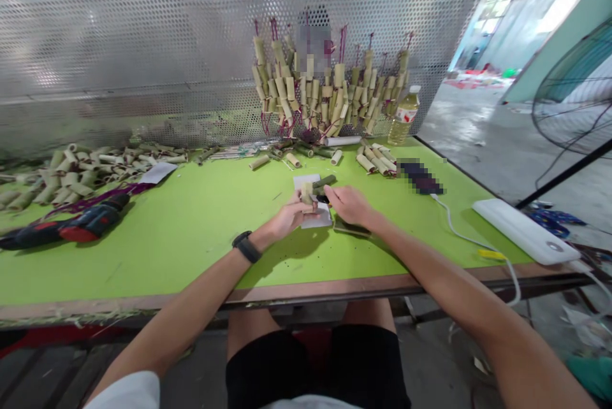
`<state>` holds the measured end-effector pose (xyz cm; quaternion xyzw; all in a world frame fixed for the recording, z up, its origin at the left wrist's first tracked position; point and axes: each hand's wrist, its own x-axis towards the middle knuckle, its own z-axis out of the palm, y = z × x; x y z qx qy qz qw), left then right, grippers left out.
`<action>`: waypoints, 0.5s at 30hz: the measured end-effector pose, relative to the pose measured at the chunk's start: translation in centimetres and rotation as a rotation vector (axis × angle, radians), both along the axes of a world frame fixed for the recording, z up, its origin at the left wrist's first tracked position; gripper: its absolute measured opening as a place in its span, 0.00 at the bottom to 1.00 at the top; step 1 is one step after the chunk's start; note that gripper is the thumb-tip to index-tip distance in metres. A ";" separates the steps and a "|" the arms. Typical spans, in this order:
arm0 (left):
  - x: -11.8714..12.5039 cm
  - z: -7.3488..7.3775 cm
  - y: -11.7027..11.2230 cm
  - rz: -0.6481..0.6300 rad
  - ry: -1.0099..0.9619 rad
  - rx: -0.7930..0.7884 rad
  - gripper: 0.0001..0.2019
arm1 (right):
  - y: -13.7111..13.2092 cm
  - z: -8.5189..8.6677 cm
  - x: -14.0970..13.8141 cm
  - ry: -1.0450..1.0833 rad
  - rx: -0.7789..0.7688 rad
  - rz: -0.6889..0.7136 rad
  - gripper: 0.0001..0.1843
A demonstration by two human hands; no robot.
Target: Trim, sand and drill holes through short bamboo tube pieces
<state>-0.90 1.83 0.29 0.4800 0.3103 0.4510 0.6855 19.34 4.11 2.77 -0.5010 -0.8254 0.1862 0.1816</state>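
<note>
My left hand (pixel 289 215), with a black watch on the wrist, is closed round a short, pale bamboo piece (pixel 306 191) held upright. Close against it on the right, my right hand (pixel 351 204) grips a small black-handled tool (pixel 322 199); its working end is too small to make out. Beneath both hands lies a white paper (pixel 316 218), partly covered by them. Just behind is a dark green bamboo tube (pixel 326 181). A flat dark strip (pixel 351 228) rests on the table under my right hand.
Cut bamboo tubes (pixel 71 173) are heaped at the left, near a cordless drill (pixel 95 220). Strung bamboo bundles (pixel 329 100) hang on the perforated metal panel (pixel 157 58). A bottle (pixel 404 117), a phone (pixel 421 177) and a white power bank-like box (pixel 523 230) are at the right.
</note>
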 end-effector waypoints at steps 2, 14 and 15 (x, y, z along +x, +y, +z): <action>0.2 -0.2 0.0 -0.009 0.018 0.021 0.23 | 0.1 0.0 0.1 -0.013 0.022 -0.013 0.32; 0.1 -0.7 0.0 -0.002 0.218 0.235 0.23 | -0.5 0.5 -0.1 -0.083 0.040 0.007 0.32; 0.0 -0.6 -0.1 -0.003 0.253 0.253 0.22 | -0.6 0.5 -0.2 -0.110 0.057 -0.010 0.32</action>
